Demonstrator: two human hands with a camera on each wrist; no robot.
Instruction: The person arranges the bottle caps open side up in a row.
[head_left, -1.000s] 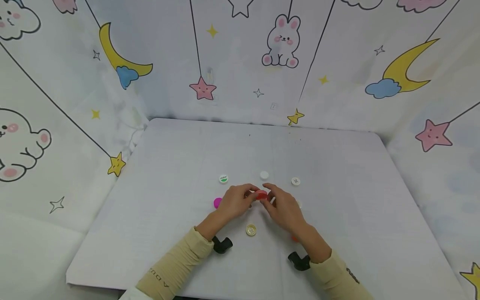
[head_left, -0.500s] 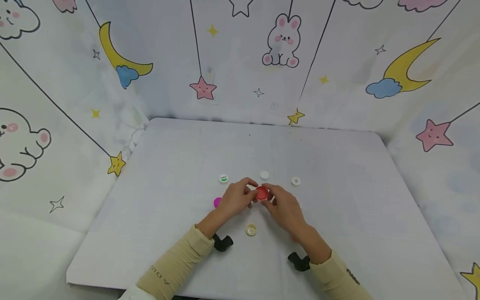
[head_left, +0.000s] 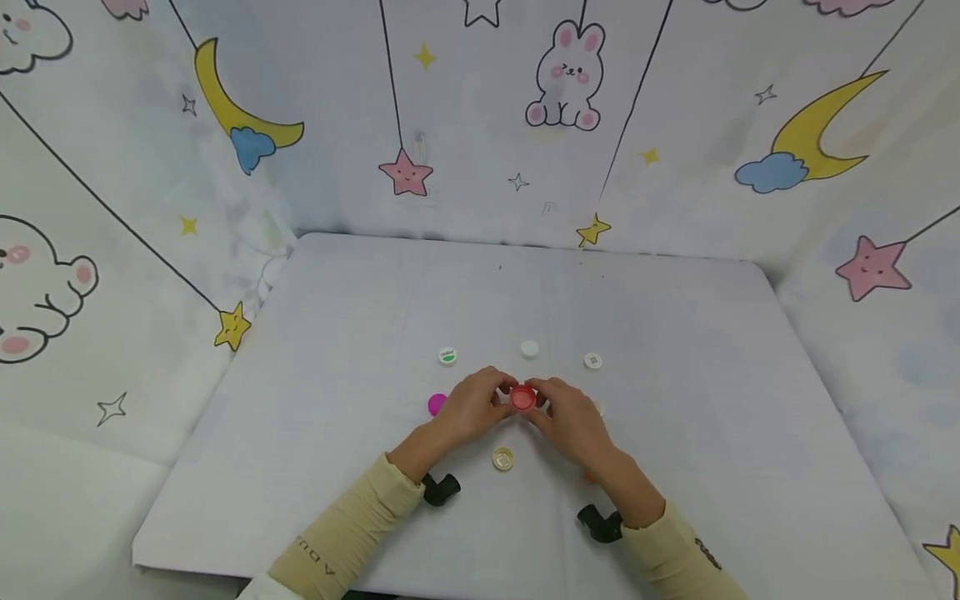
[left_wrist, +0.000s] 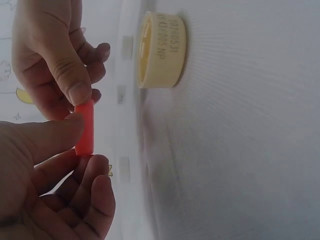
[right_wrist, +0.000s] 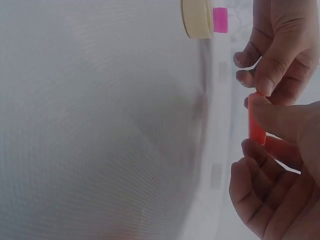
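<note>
Here, red bottle cap (head_left: 522, 398): raised above the white tabletop (head_left: 675, 358), its ringed round face turned up toward my head camera.
Left hand (head_left: 471, 406): thumb and fingers pinch the cap's left edge; my left wrist view shows the spare fingers curled loosely below.
Right hand (head_left: 573, 421): pinches the opposite edge between thumb and fingers, so both grips are narrow and share the one cap.
Gold cap (head_left: 503, 459): on the tabletop, nearer the person than the hands; up close I see its pale yellow side (left_wrist: 169, 50), printed with numbers and letters.
Magenta cap (head_left: 437, 405): just beside the left hand, partly covered by it.
Far row: green-printed white cap (head_left: 447, 357) at left, plain white cap (head_left: 529, 350) in the middle, square-marked white cap (head_left: 593, 362) at right.
Beside the right arm: an orange object (head_left: 590, 477), mostly hidden from me.
Sleeves: tan (head_left: 348, 521).
Backdrop: white cloth with a drawn rabbit (head_left: 567, 79), moons and stars.
</note>
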